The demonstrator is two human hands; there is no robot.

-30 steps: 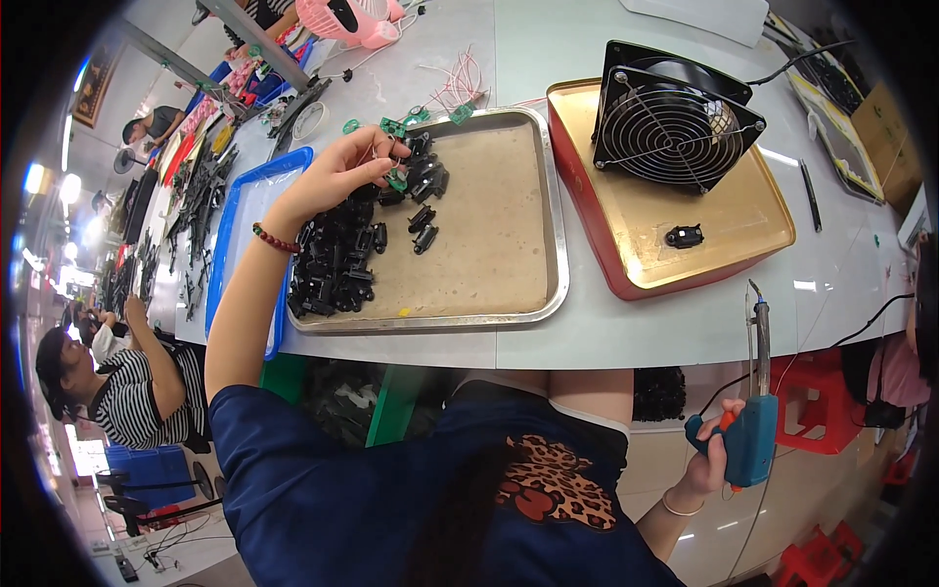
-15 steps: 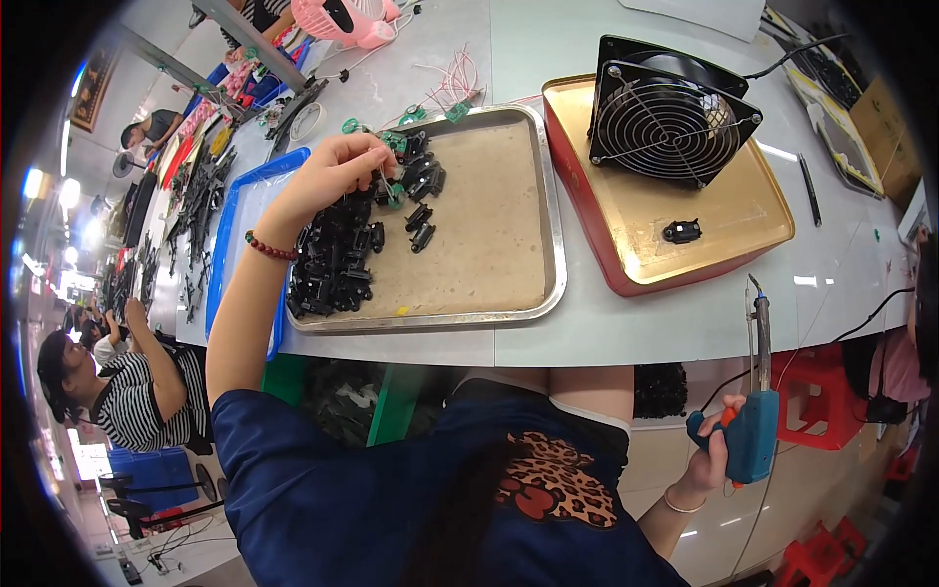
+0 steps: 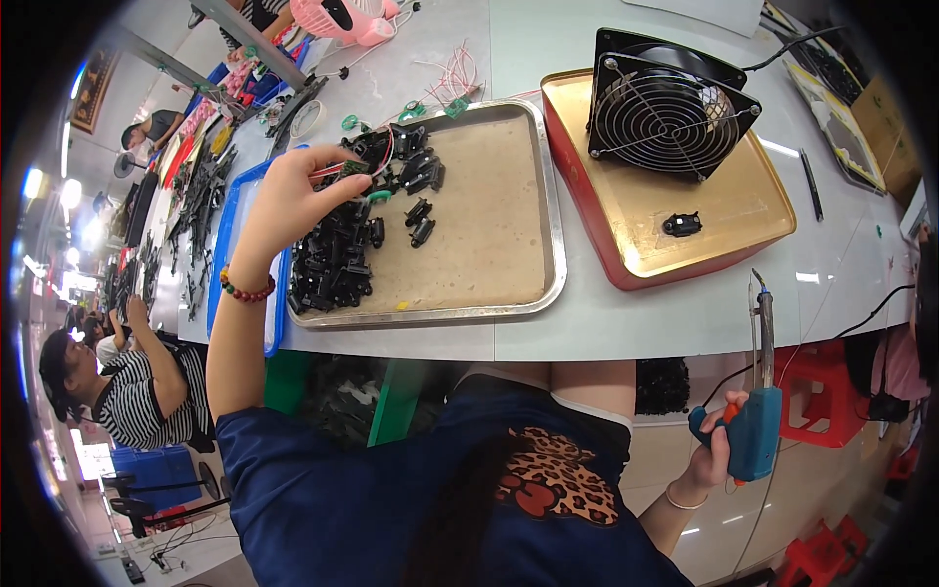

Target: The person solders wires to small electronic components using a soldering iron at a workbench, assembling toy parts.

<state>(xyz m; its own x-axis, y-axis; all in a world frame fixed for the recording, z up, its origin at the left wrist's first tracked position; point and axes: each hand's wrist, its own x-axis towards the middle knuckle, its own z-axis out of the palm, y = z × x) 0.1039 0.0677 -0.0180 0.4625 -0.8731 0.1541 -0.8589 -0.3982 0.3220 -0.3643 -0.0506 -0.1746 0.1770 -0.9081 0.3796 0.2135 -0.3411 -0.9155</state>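
Observation:
Over the left side of a metal tray (image 3: 489, 225), my left hand (image 3: 293, 201) pinches a small green circuit board (image 3: 350, 169) with red and white wires between thumb and fingers. Beneath it, many small black plastic housings (image 3: 331, 259) are heaped along the tray's left edge. Two of these parts lie a little apart beside the heap. At the lower right, my right hand (image 3: 714, 455) is wrapped round a blue soldering gun (image 3: 756, 430), whose tip points up beside the table edge. One black housing (image 3: 682, 225) rests on the gold lid of a red tin (image 3: 626, 259).
A black fan (image 3: 670, 122) with a wire guard stands on the tin. Left of the metal tray is a blue tray (image 3: 225, 254). Loose wires (image 3: 455, 83) and a pink fan (image 3: 342, 20) are at the back. A co-worker (image 3: 147, 391) sits at the left.
My left hand has shifted left and turned, lifting the circuit board with its wires from the top of the heap. The right hand with the soldering gun has barely moved.

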